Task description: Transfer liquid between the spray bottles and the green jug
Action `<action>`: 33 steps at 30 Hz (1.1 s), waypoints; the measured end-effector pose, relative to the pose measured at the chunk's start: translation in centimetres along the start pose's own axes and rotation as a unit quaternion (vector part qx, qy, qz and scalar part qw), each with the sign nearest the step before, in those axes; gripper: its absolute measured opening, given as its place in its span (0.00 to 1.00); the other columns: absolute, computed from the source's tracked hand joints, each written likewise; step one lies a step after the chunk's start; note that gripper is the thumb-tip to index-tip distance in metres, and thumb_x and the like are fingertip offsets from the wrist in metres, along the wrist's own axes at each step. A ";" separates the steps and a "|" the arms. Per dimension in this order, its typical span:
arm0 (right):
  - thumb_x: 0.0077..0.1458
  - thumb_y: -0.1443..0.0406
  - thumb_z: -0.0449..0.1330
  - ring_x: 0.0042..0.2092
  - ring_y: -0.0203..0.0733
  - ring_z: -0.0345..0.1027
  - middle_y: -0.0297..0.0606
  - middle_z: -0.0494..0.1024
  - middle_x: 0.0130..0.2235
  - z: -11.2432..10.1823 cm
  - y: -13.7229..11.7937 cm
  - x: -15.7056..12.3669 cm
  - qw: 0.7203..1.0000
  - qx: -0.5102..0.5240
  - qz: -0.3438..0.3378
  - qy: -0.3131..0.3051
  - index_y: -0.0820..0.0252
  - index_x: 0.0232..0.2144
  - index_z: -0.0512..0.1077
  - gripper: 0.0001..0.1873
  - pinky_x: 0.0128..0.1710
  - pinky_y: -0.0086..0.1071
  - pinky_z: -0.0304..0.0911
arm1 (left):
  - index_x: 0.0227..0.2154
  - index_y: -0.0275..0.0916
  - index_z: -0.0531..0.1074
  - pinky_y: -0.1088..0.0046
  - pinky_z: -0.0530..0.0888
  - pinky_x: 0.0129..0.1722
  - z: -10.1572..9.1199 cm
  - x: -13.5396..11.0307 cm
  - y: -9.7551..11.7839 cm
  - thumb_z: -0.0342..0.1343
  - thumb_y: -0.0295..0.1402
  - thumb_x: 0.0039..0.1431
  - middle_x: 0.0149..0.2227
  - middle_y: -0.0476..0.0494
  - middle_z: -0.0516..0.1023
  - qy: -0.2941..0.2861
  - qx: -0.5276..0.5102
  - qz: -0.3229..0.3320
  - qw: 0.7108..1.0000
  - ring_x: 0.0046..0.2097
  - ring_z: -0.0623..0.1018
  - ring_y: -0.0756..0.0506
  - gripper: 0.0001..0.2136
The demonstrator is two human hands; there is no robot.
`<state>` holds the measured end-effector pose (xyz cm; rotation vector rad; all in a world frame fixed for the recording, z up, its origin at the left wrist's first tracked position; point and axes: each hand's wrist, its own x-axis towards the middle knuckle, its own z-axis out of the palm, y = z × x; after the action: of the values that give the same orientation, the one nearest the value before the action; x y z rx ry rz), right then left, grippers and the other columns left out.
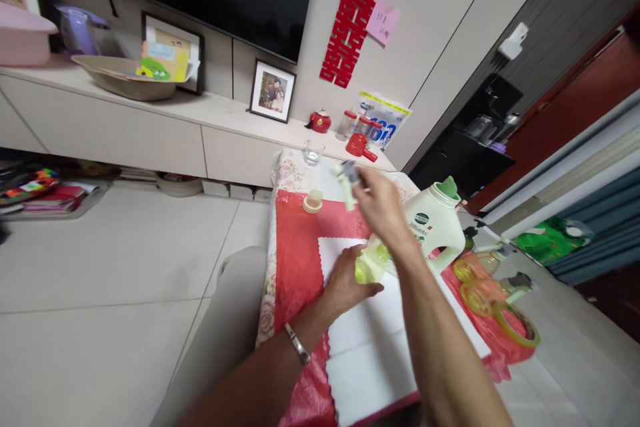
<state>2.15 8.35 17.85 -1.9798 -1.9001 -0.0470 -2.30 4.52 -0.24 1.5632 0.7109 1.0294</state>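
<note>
My left hand is wrapped round a small clear bottle with yellow-green liquid inside, above the white sheet. Higher up, my right hand grips a grey and pale-green spray head, blurred by motion. My right forearm crosses in front of a big pale-green detergent jug, which stands upright with a green spout at its open mouth. A cream cap rests on the red covering, left of the jug.
Red plastic and a white sheet cover the low table. At its right lie spray bottles and a tape roll. A glass cup stands at the far end, before a cabinet with jars on it.
</note>
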 end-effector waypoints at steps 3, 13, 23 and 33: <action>0.61 0.64 0.56 0.45 0.36 0.67 0.41 0.70 0.46 -3.3 2.4 -1.8 0.932 0.331 -0.049 0.143 0.65 0.50 0.67 0.16 0.49 0.35 0.67 | 0.53 0.42 0.64 0.53 0.68 0.57 -0.1 -0.3 -0.1 0.72 0.31 0.36 0.54 0.38 0.70 -0.002 0.029 -0.014 0.999 0.57 0.70 0.35 0.38; 0.45 0.65 0.73 0.46 0.43 0.70 0.40 0.71 0.44 -3.9 5.5 -7.6 0.762 0.580 0.010 0.289 0.66 0.40 0.72 0.21 0.52 0.44 0.69 | 0.55 0.43 0.63 0.59 0.67 0.56 -0.2 -0.3 -0.2 0.70 0.30 0.38 0.55 0.41 0.70 -0.014 0.020 -0.001 1.000 0.57 0.69 0.39 0.37; 0.45 0.61 0.73 0.48 0.42 0.69 0.41 0.69 0.49 -2.6 6.2 -7.9 0.743 0.601 0.019 0.294 0.64 0.42 0.72 0.23 0.52 0.42 0.69 | 0.55 0.42 0.63 0.60 0.66 0.56 -0.3 -0.3 0.3 0.70 0.30 0.39 0.54 0.40 0.70 -0.019 0.022 -0.011 1.000 0.57 0.69 0.38 0.37; 0.42 0.59 0.72 0.44 0.40 0.68 0.43 0.72 0.43 7.1 10.7 -11.4 0.770 0.586 0.138 0.212 0.67 0.44 0.71 0.28 0.45 0.32 0.68 | 0.53 0.43 0.64 0.57 0.68 0.54 -0.1 -0.3 -0.4 0.71 0.31 0.38 0.52 0.40 0.70 -0.039 0.014 0.014 0.999 0.55 0.70 0.37 0.36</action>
<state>9.86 -0.34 5.23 -1.1508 -0.8711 0.5814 -2.47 4.37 -0.68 1.6341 0.6534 0.9767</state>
